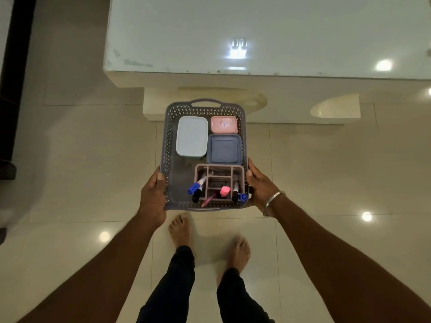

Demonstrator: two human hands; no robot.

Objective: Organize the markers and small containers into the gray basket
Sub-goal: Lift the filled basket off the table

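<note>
The gray basket (169, 136) is held in the air above the floor (326, 171), just before the white tabletop (256, 31), resting on nothing. The left hand (152, 197) grips its left wall and the right hand (260, 185) its right wall, each grip closed over the rim.

Both hands sit at the near end, so I judge the far end could dip and the load slide.

Inside, a white container (192, 136) lies far left, a pink container (224, 124) far right, and a blue container (224, 149) next to it. Their lids hide any contents. The divided organizer (240, 170) at near right holds a blue-capped marker (197, 184) and a pink highlighter (225, 191). The marker leans and could tip out.
</note>
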